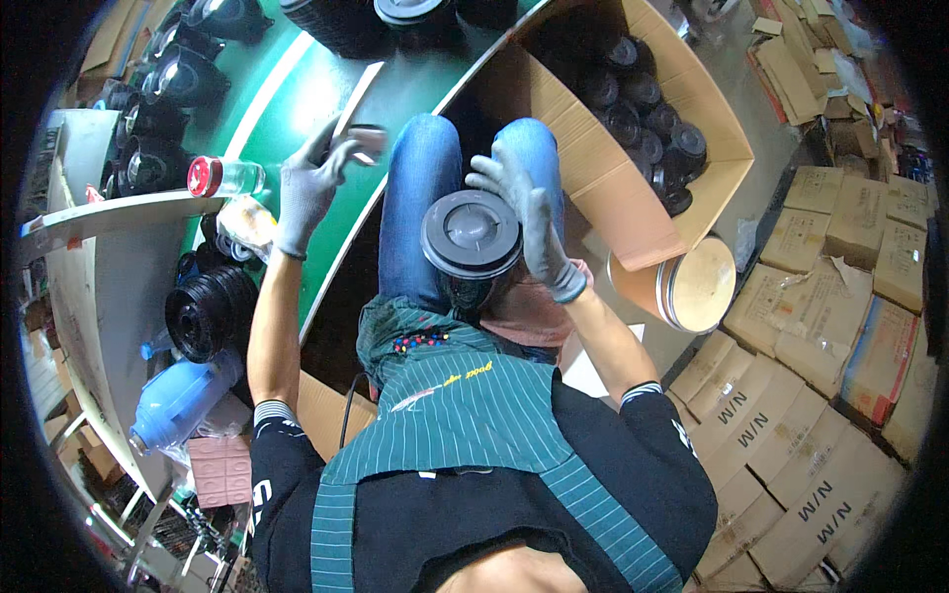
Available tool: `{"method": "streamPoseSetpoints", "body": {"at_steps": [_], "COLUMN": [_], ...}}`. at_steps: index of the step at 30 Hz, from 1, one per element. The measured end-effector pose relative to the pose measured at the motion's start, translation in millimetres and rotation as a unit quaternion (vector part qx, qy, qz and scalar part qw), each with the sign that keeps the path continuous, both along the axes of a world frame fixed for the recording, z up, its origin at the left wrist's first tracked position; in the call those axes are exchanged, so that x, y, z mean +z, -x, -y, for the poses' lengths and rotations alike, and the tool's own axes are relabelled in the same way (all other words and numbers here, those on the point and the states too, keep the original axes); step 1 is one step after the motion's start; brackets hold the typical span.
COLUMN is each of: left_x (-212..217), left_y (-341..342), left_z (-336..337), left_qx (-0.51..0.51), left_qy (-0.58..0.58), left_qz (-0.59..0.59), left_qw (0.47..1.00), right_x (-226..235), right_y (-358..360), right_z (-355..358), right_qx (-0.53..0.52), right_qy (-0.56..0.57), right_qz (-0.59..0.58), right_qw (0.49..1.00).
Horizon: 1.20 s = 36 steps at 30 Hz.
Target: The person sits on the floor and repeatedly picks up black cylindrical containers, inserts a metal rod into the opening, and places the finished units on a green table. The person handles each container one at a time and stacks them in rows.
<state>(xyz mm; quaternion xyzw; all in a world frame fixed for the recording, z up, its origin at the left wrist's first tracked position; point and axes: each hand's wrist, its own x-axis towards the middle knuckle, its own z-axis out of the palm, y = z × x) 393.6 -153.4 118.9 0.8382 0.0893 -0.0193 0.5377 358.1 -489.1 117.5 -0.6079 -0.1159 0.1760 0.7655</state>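
Note:
A black round part (472,233) with a ridged rim and a domed centre sits on my lap between my knees, its flat face up. My right hand (526,203) is open beside it, fingers stretched out and its palm side along the part's right edge. Over the green table to the left, my left hand (314,188) is closed around a small dark block with a pinkish face (369,144). A pale narrow strip (358,99) rises by that hand; whether it belongs to the block I cannot tell. Both hands wear grey gloves.
An open cardboard box (717,188) holding several black round parts stands ahead right, near a round drum (707,285). More black parts (188,79) stand on the green table (297,89). A red-lidded jar (227,177) is left. Stacked cartons (791,445) fill the right.

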Motion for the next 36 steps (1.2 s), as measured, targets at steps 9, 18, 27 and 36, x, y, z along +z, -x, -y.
{"method": "streamPoseSetpoints", "body": {"at_steps": [9,18,27,36], "left_x": [113.8,109.1,18.9,19.1], "left_y": [29.5,82.3,34.0,-50.1], "left_z": [118.0,146.0,74.4,188.8], "left_qx": [-0.344,-0.239,-0.185,-0.488], "left_qy": [-0.180,-0.327,0.242,0.223], "left_qz": [0.042,0.131,0.024,0.203], "left_qw": [0.920,0.905,0.952,0.819], "right_x": [4.8,-18.2,33.3,101.1], "right_y": [-21.3,-48.6,34.4,30.7], "right_z": [7.2,9.0,25.5,-57.5], "right_qx": [-0.088,0.113,0.147,0.469], "right_qy": [-0.177,-0.252,-0.097,0.172], "right_qz": [-0.188,-0.122,0.140,0.464], "right_qw": [0.962,0.953,0.974,0.732]}}
